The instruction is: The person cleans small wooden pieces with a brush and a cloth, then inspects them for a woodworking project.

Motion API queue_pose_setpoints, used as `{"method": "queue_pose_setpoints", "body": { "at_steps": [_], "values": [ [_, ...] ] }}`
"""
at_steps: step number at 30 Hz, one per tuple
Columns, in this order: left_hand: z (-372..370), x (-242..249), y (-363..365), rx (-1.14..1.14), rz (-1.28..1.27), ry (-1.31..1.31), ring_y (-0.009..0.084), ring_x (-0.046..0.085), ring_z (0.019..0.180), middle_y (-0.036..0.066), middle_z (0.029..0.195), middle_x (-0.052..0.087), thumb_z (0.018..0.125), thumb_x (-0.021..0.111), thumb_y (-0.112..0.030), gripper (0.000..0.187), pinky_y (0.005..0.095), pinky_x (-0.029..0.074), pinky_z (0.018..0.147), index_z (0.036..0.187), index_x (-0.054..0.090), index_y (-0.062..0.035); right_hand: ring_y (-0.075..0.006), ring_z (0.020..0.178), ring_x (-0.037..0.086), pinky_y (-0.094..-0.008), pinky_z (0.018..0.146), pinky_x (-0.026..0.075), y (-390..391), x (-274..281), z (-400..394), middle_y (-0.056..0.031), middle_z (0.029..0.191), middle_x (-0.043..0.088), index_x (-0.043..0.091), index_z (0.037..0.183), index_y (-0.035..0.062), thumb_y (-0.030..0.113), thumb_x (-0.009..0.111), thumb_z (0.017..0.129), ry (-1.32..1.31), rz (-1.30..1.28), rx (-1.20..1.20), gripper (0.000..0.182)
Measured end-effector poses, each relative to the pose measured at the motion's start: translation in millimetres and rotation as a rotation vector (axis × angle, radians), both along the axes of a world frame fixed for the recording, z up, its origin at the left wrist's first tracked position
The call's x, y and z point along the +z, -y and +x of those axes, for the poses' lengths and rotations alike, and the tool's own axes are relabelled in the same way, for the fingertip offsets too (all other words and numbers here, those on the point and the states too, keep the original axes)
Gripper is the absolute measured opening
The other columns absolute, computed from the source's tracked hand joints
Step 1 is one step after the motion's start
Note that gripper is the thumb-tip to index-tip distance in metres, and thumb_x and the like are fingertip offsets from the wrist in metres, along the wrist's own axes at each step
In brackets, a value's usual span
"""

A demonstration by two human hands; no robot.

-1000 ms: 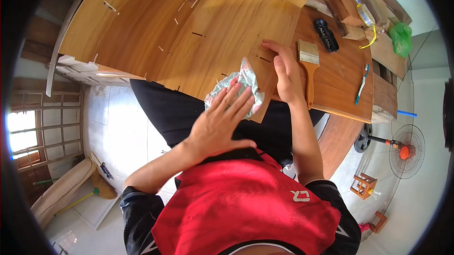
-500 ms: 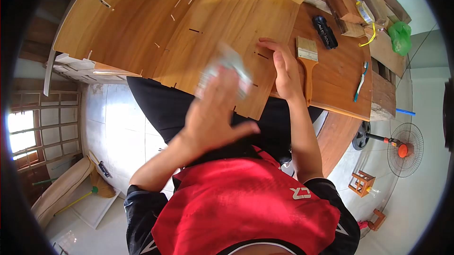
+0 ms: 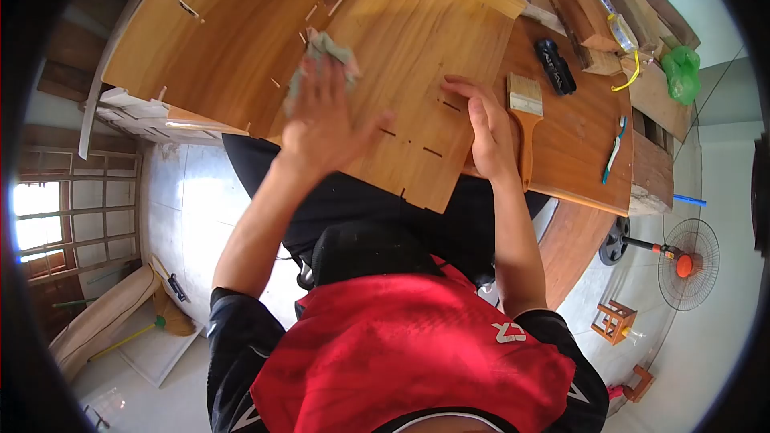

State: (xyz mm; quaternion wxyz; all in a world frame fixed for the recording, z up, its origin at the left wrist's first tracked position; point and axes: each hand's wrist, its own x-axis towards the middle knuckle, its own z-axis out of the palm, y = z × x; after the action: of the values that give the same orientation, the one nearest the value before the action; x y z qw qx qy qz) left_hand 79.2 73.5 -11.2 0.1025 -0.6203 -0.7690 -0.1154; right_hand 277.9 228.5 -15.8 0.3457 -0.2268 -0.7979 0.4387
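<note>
A large wooden panel (image 3: 401,56) with narrow dark slots lies in front of me. My left hand (image 3: 317,128) is flat over a pale, crumpled cloth (image 3: 343,54), pressing it on the panel's left part; the fingers partly cover the cloth. My right hand (image 3: 488,132) rests at the panel's right edge, fingers stretched out and apart, its fingertips touching the surface near a slot. Just right of that hand lies a flat paintbrush (image 3: 527,124) with a wooden handle and pale bristles.
A slotted upright panel (image 3: 216,40) rises at left. On the wooden table (image 3: 573,140) at right are a black case (image 3: 555,66) and a toothbrush (image 3: 615,150). Wood offcuts, a tape measure (image 3: 622,33) and a green plastic bag (image 3: 682,74) lie behind. A fan (image 3: 687,264) stands right.
My left hand has slid the cloth left and away from me across the panel. The right hand has stayed at the panel's edge, and the view has shifted slightly.
</note>
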Motion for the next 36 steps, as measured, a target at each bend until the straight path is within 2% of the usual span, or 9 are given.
{"method": "queue_pose_setpoints", "body": {
  "at_steps": [5, 7, 11, 14, 15, 22, 25, 28, 36],
  "values": [
    [77.0, 11.3, 21.7, -0.428, -0.061, 0.333, 0.0454, 0.032, 0.152, 0.030, 0.155, 0.044, 0.090, 0.060, -0.071, 0.098, 0.0522, 0.027, 0.124, 0.146, 0.049, 0.0081, -0.0336, 0.129, 0.059, -0.0398, 0.112, 0.041, -6.5, -5.9, -2.1, -0.0190, 0.132, 0.068, 0.070, 0.121, -0.0025, 0.040, 0.041, 0.111, -0.080, -0.036, 0.015, 0.052],
    [40.9, 29.1, 2.3, -0.157, -0.175, 0.169, 0.0449, 0.030, 0.153, 0.030, 0.156, 0.044, 0.090, 0.059, -0.073, 0.101, 0.0501, 0.028, 0.124, 0.150, 0.045, 0.0067, -0.0328, 0.129, 0.059, -0.0391, 0.113, 0.041, -4.4, -6.8, 1.2, -0.0191, 0.131, 0.068, 0.070, 0.122, -0.0031, 0.039, 0.039, 0.111, -0.114, -0.078, -0.001, 0.053],
    [-28.1, -28.9, -28.6, 0.139, 0.115, 0.079, 0.0455, 0.032, 0.152, 0.028, 0.153, 0.047, 0.084, 0.057, -0.080, 0.112, 0.0529, 0.029, 0.122, 0.146, 0.047, 0.0116, -0.0303, 0.129, 0.060, -0.0381, 0.113, 0.040, -4.3, -4.2, 2.3, -0.0176, 0.132, 0.069, 0.070, 0.123, -0.0036, 0.040, 0.037, 0.112, -0.124, -0.123, -0.002, 0.055],
    [67.8, 0.2, -9.8, -0.251, 0.000, 0.068, 0.0471, 0.032, 0.151, 0.028, 0.153, 0.047, 0.084, 0.053, -0.085, 0.116, 0.0526, 0.026, 0.123, 0.148, 0.045, 0.0117, -0.0296, 0.128, 0.060, -0.0370, 0.113, 0.040, -3.0, -7.0, 1.6, -0.0168, 0.131, 0.069, 0.070, 0.121, -0.0030, 0.041, 0.036, 0.112, -0.128, -0.142, -0.014, 0.057],
    [81.6, 3.3, -1.8, -0.335, -0.027, 0.287, 0.0459, 0.031, 0.152, 0.028, 0.153, 0.047, 0.086, 0.047, -0.086, 0.117, 0.0522, 0.024, 0.125, 0.149, 0.043, 0.0117, -0.0296, 0.128, 0.060, -0.0369, 0.113, 0.040, -5.1, -7.2, -0.5, -0.0167, 0.130, 0.069, 0.071, 0.121, -0.0029, 0.042, 0.036, 0.112, -0.138, -0.151, -0.015, 0.057],
    [-47.1, -3.5, -48.9, 0.163, 0.009, 0.222, 0.0469, 0.026, 0.154, 0.032, 0.162, 0.033, 0.091, 0.056, -0.075, 0.112, 0.0502, 0.024, 0.126, 0.155, 0.030, 0.0132, -0.0297, 0.127, 0.061, -0.0381, 0.111, 0.042, -5.4, -2.8, -1.8, -0.0168, 0.129, 0.070, 0.071, 0.117, -0.0015, 0.043, 0.037, 0.112, -0.094, -0.100, -0.028, 0.057],
    [13.8, 8.9, -16.2, -0.039, -0.136, 0.051, 0.0470, 0.024, 0.155, 0.032, 0.163, 0.030, 0.094, 0.054, -0.073, 0.110, 0.0486, 0.024, 0.127, 0.157, 0.027, 0.0128, -0.0301, 0.127, 0.061, -0.0382, 0.110, 0.043, -0.9, -0.2, -1.0, -0.0171, 0.129, 0.070, 0.072, 0.116, -0.0014, 0.043, 0.037, 0.112, -0.069, -0.099, -0.032, 0.056],
    [27.0, 26.2, 22.9, -0.161, -0.254, 0.229, 0.0468, 0.023, 0.155, 0.034, 0.163, 0.028, 0.096, 0.052, -0.072, 0.108, 0.0483, 0.023, 0.127, 0.156, 0.027, 0.0128, -0.0311, 0.126, 0.062, -0.0384, 0.109, 0.043, 0.3, 2.7, -2.4, -0.0178, 0.129, 0.069, 0.072, 0.115, -0.0013, 0.042, 0.037, 0.112, -0.012, -0.052, -0.033, 0.055],
    [-52.4, 7.7, -20.9, 0.114, -0.101, 0.380, 0.0438, 0.018, 0.157, 0.032, 0.165, 0.026, 0.098, 0.043, -0.075, 0.107, 0.0459, 0.018, 0.129, 0.157, 0.027, 0.0132, -0.0339, 0.127, 0.060, -0.0399, 0.112, 0.040, -4.3, -4.8, -3.6, -0.0197, 0.131, 0.068, 0.070, 0.115, -0.0032, 0.044, 0.029, 0.112, -0.077, -0.037, 0.017, 0.063]
  ]
}}
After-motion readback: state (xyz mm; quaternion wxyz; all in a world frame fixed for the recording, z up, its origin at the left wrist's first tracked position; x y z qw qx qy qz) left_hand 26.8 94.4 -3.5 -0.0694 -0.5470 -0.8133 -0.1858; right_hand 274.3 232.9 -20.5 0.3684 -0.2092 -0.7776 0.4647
